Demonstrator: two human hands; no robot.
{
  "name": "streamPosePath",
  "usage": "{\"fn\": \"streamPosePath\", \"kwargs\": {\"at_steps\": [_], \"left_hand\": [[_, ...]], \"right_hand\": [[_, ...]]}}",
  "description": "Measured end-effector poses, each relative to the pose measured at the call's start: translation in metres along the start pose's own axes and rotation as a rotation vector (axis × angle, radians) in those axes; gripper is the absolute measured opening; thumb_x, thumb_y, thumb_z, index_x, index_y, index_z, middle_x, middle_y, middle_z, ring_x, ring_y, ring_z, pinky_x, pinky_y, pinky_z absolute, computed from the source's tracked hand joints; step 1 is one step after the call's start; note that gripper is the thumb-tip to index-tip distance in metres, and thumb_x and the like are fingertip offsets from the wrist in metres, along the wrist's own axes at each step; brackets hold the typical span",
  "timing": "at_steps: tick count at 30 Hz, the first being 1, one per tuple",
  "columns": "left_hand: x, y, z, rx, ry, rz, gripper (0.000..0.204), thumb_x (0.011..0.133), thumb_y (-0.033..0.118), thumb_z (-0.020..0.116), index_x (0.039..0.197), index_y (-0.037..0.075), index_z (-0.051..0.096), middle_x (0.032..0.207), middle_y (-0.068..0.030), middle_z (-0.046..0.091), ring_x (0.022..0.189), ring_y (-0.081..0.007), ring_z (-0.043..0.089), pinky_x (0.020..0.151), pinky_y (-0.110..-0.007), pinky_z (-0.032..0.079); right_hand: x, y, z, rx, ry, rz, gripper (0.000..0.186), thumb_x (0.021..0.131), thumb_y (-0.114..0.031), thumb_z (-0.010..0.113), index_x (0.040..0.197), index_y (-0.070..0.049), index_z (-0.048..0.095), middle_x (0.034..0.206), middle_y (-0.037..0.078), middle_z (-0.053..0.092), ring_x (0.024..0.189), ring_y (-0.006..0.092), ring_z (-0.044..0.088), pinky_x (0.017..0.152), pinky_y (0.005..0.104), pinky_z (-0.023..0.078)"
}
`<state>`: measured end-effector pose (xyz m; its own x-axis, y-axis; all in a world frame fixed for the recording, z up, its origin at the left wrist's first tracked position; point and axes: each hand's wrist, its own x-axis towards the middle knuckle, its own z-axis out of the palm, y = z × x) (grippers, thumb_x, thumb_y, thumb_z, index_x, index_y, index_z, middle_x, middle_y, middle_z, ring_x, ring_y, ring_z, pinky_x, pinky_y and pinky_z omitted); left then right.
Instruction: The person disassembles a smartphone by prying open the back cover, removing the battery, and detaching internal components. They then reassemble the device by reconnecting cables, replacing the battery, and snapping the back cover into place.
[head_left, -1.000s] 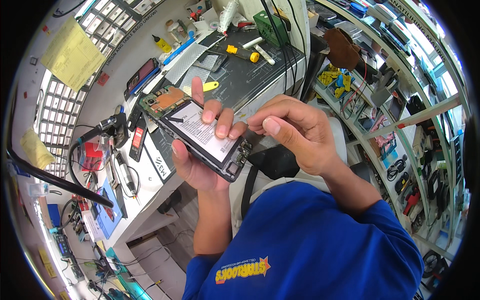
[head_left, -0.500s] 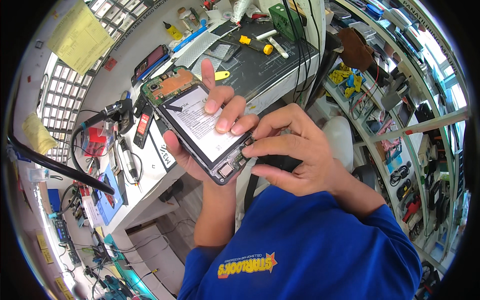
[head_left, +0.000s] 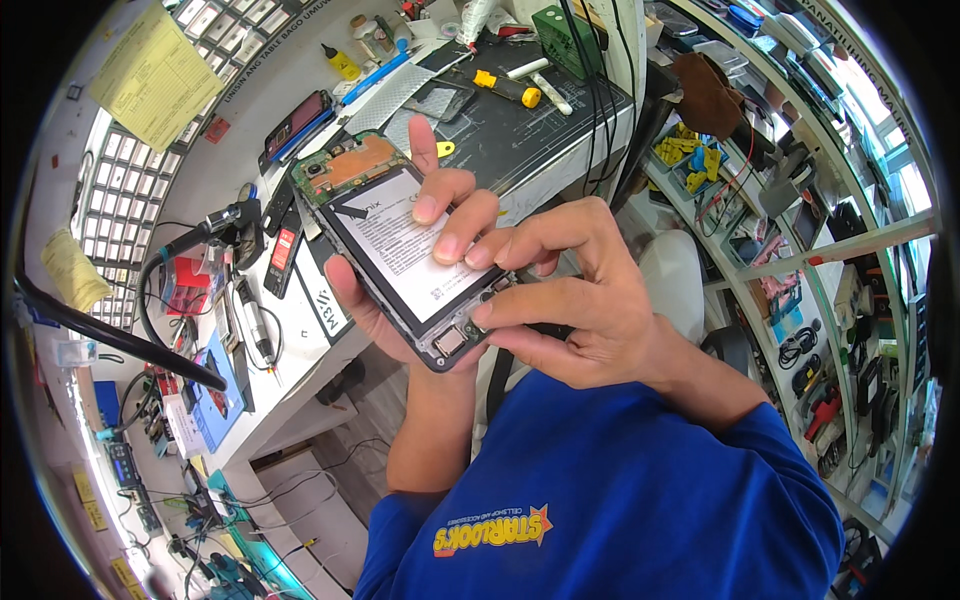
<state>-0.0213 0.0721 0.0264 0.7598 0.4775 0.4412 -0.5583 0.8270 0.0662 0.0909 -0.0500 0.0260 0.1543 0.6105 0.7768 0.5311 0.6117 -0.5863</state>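
Note:
An opened smartphone (head_left: 443, 357) is tilted in front of my chest, its back cover off. Inside it show a white-labelled battery (head_left: 392, 240) with a black border, and a green circuit board with a copper-coloured patch (head_left: 350, 170) at the far end. My left hand (head_left: 455, 215) is closed around the phone from beneath, thumb along one side and fingertips over the battery. At the near end, the bent fingers of my right hand (head_left: 590, 300) press on the small lower board and the edge beside it. Those fingers hide part of that end.
On the left bench are a dark work mat (head_left: 540, 140), a yellow-handled tool (head_left: 507, 88), a blue pen-like tool (head_left: 375, 80) and other phones (head_left: 298, 127). A black bent arm (head_left: 120, 335) crosses at left. Crowded shelves (head_left: 800, 250) stand at right.
My right fingers have shifted slightly left across the phone's near end, the index finger now against my left fingertips. The phone has tilted a little; my left hand keeps its hold.

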Motion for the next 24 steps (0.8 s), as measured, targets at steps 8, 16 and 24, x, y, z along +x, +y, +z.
{"fn": "streamPosePath", "kwargs": {"at_steps": [8, 16, 24], "left_hand": [[-0.002, -0.001, -0.001, 0.011, 0.026, 0.007, 0.111, 0.083, 0.048, 0.084, 0.166, 0.007, 0.023, 0.11, -0.003, 0.049, 0.093, -0.0186, 0.049, 0.085, -0.036, 0.042], [-0.011, 0.004, 0.021, 0.894, 0.277, 0.01, 0.115, 0.082, 0.027, 0.088, 0.168, 0.01, 0.014, 0.117, -0.0038, 0.053, 0.103, -0.0184, 0.059, 0.093, -0.035, 0.049], [-0.024, -0.009, 0.033, 1.369, 0.374, 0.045, 0.114, 0.09, 0.005, 0.081, 0.169, 0.009, -0.002, 0.15, -0.0159, 0.044, 0.13, -0.0235, 0.055, 0.108, -0.037, 0.048]], "right_hand": [[-0.004, 0.001, -0.003, -0.018, -0.005, -0.012, 0.032, 0.077, -0.013, 0.092, 0.108, -0.014, 0.081, 0.122, 0.009, 0.058, 0.106, 0.0201, 0.056, 0.08, 0.0304, 0.045], [0.014, -0.005, -0.019, 0.488, 0.106, 0.425, 0.026, 0.097, -0.004, 0.071, 0.124, -0.003, 0.071, 0.118, 0.01, 0.066, 0.107, 0.018, 0.064, 0.091, 0.0312, 0.051], [0.02, -0.004, -0.02, 0.72, 0.06, 0.826, 0.024, 0.102, -0.014, 0.071, 0.12, 0.003, 0.072, 0.106, 0.004, 0.073, 0.096, 0.0056, 0.064, 0.083, 0.0224, 0.051]]}}
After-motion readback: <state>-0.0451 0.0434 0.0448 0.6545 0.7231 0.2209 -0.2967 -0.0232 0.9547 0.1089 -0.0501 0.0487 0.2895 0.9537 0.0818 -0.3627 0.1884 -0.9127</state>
